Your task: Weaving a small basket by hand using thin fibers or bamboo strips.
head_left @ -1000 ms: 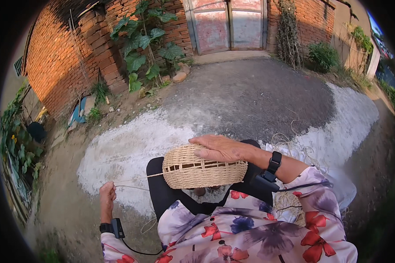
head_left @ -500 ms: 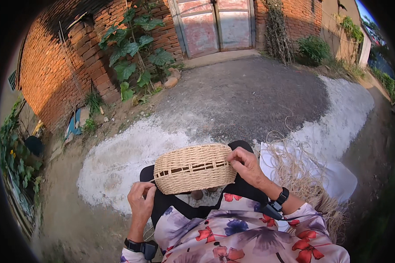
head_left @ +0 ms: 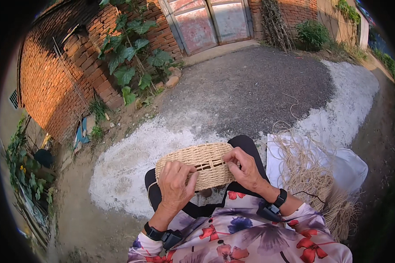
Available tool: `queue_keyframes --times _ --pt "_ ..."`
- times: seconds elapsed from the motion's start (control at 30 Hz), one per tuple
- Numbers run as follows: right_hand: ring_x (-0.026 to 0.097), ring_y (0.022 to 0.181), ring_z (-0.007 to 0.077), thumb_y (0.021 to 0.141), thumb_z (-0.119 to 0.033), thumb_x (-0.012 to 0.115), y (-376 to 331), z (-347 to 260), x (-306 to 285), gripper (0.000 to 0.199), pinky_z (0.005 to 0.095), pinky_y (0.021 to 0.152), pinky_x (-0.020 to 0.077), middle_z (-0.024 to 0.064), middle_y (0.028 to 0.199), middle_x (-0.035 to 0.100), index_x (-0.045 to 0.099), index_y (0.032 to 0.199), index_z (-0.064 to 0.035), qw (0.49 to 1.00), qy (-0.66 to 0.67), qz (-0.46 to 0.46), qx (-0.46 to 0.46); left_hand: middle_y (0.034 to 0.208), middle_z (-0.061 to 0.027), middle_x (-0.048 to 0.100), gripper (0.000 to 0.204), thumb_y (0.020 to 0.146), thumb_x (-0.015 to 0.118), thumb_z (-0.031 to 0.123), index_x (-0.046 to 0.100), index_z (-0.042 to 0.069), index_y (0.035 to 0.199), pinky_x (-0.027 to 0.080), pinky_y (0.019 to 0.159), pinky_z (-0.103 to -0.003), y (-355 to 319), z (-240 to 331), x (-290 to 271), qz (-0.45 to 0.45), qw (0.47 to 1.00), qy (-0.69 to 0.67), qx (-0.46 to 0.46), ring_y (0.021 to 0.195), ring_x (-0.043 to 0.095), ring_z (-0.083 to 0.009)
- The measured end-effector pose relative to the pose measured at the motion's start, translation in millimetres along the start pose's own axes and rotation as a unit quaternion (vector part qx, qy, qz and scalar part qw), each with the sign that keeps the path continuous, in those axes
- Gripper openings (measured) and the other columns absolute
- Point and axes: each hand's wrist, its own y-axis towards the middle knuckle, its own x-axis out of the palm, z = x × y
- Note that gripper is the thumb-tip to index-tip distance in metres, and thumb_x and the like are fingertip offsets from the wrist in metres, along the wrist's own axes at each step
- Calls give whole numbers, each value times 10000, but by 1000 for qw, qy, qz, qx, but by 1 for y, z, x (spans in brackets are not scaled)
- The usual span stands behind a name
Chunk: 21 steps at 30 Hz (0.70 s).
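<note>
A pale straw-coloured woven basket [head_left: 193, 153] rests across my lap, its side with a dark slit-like gap crossed by short upright strands facing up. My left hand [head_left: 176, 182] lies over its left part, fingers curled and thumb close to the index finger at the gap. At the gap's right end my right hand [head_left: 243, 171] grips the basket with bent fingers and thumb. Whether a strand lies between the fingertips of either hand is too small to tell. A loose cord loop [head_left: 151, 187] shows beside the basket's left end.
On my right, a tangled heap of straw-coloured cord [head_left: 300, 162] lies partly on a white sheet [head_left: 349, 164]. Ahead are grey gravelly ground [head_left: 250, 83], a worn double door [head_left: 210, 24] and a brick wall [head_left: 52, 87] with a leafy climbing plant [head_left: 127, 52].
My left hand has moved right and up from beside the basket's left end onto the basket at the gap. My right hand stays at the right end. The view has shifted slightly.
</note>
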Motion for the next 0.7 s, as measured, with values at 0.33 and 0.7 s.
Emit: queue_keyframes --times 0.33,0.7 --pt "541 814 325 780 70 534 4 -3 3 163 400 714 449 134 836 504 542 920 -13 991 -96 3 -98 724 -56 539 149 716 726 89 624 73 824 397 657 -381 4 2 1 -31 999 -9 -20 714 536 -254" --pt "527 836 319 714 61 558 -3 -10 5 232 411 726 441 124 884 498 555 931 -20 978 -147 -46 -140 738 -51 513 125 721 731 118 643 98 808 368 664 -360 1 -1 -1 -64 997 -44 3 718 537 -244"
